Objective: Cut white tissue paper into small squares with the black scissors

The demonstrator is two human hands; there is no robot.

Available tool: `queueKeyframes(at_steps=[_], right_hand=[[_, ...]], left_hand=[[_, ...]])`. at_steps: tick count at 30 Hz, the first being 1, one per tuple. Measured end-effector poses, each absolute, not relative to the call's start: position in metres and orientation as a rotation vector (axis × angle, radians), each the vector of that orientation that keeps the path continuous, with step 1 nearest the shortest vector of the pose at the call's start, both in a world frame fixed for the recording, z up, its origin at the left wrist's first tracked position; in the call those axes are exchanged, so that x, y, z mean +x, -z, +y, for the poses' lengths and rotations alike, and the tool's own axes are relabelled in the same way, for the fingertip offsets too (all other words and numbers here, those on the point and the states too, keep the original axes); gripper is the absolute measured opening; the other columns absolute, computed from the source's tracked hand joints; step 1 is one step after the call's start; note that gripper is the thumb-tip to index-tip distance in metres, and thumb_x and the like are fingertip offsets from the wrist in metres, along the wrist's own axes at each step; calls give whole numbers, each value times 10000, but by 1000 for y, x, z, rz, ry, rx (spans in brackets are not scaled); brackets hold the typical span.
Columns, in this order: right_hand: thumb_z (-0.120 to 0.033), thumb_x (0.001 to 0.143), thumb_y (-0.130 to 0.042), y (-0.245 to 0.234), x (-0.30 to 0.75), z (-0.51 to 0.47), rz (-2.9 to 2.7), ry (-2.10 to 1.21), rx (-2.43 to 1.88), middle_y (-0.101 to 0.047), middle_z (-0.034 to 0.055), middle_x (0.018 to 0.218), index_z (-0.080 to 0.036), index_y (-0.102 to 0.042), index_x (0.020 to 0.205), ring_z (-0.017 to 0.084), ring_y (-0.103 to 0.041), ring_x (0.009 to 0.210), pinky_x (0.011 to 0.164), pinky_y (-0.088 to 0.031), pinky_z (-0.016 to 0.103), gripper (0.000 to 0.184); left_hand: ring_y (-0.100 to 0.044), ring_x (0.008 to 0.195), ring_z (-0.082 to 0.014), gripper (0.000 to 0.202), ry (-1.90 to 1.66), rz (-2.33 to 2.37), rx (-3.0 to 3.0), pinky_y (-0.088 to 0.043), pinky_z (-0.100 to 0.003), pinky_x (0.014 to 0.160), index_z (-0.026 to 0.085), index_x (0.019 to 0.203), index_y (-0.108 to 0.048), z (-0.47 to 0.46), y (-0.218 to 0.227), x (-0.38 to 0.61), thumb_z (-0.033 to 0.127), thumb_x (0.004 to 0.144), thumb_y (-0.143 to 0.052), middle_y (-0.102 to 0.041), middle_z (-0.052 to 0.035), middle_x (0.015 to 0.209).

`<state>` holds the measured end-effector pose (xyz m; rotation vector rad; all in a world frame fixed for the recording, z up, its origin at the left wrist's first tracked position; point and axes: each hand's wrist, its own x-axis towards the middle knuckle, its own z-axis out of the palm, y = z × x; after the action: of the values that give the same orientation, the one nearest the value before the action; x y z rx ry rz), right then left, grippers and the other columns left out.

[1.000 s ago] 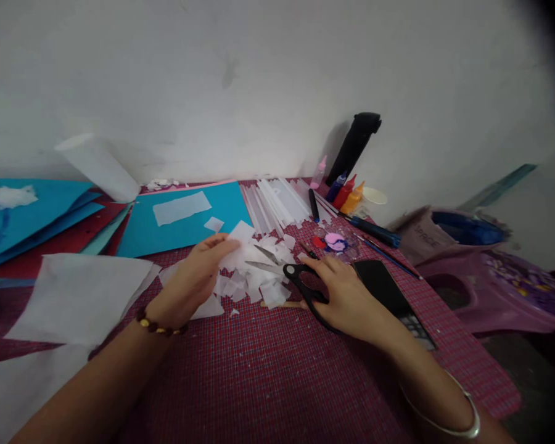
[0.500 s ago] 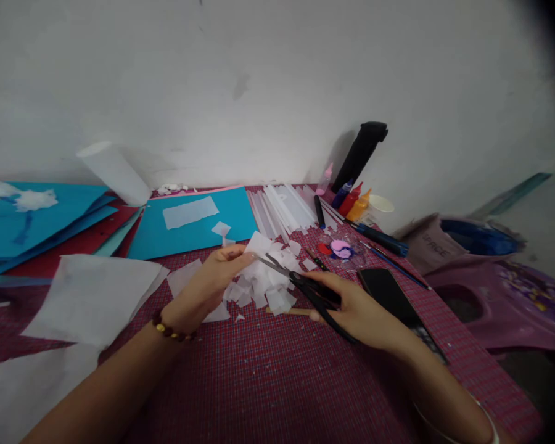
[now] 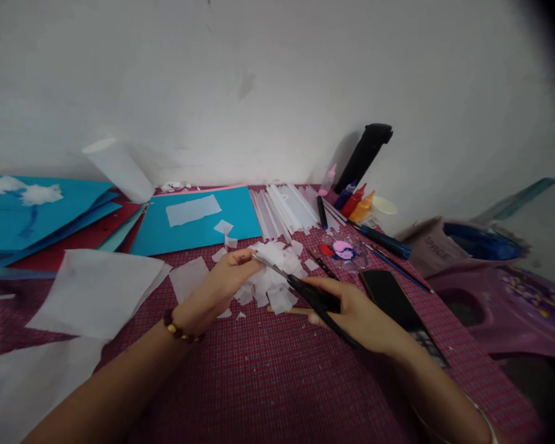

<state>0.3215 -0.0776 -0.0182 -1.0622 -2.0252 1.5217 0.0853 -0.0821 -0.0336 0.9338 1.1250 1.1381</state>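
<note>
My right hand (image 3: pixel 356 314) grips a pair of black-handled scissors (image 3: pixel 312 296), whose blades are close together and point left at my left fingertips. My left hand (image 3: pixel 226 277), with a beaded bracelet at its wrist, is pinched over the pile; a bit of white paper (image 3: pixel 255 253) shows at its fingertips, mostly hidden. Beneath both hands lies a heap of small cut white paper pieces (image 3: pixel 272 280). A larger white paper piece (image 3: pixel 189 274) is just left of my left hand.
White sheets (image 3: pixel 97 290) lie at left, a blue board (image 3: pixel 198 231) behind. Plastic strips (image 3: pixel 289 209), paint bottles (image 3: pixel 354 200), a palette with paint (image 3: pixel 343 250), a utility knife (image 3: pixel 383 239) and a phone (image 3: pixel 386 296) occupy the right. A white roll (image 3: pixel 120 169) leans on the wall.
The scissors' blades have closed at my left fingertips. The white square that stood up from my left fingers no longer shows there. The view has shifted slightly.
</note>
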Motion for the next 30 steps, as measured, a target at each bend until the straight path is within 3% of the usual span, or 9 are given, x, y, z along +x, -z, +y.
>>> queueKeyframes(at_steps=[10,13,16,21,27,30], right_hand=[[-352,784,-710,25,323,-76,-1979,-1596,-1113,-710,24,1065,-237,-631,1195,274,-638,1034,907,-494,399,434],[-370,793,-693,25,323,-74,-1931,-1586,-1165,-707,37,1074,-220,-633,1173,274,-645,1011,874,-506,390,413],[-359,791,-692,24,323,-72,-1897,-1577,-1184,-699,50,1097,-194,-629,1159,271,-643,1008,875,-502,386,408],[-347,811,-677,26,323,-72,-1950,-1578,-1157,-684,55,1118,-195,-612,1154,258,-636,1016,887,-488,379,381],[-368,781,-704,24,329,-73,-2132,-1401,-1235,-599,109,1254,-169,-472,1301,283,-585,1100,964,-444,428,603],[-409,782,-693,19,331,-74,-2174,-1410,-1221,-587,123,1257,-159,-461,1304,297,-579,1089,946,-451,433,624]], left_hand=[[-526,540,-88,165,-1082,1149,931,-410,-223,550,176,679,-609,-83,31,81,306,689,-710,-605,38,630],[-603,569,-126,217,-917,1140,847,-468,-258,576,171,729,-591,-81,26,71,361,699,-691,-670,-11,680],[-597,496,-123,217,-796,1234,860,-425,-231,483,170,700,-551,-79,23,65,363,725,-648,-703,-57,668],[-535,449,-98,174,-799,1354,1015,-391,-215,463,174,655,-575,-77,29,68,323,743,-598,-641,-4,561],[-449,450,-92,154,-931,1532,1225,-333,-220,455,190,550,-554,-72,35,57,236,697,-556,-530,38,496],[-462,479,-96,168,-1018,1558,1235,-327,-223,457,190,555,-557,-70,35,52,235,716,-556,-531,30,531]])
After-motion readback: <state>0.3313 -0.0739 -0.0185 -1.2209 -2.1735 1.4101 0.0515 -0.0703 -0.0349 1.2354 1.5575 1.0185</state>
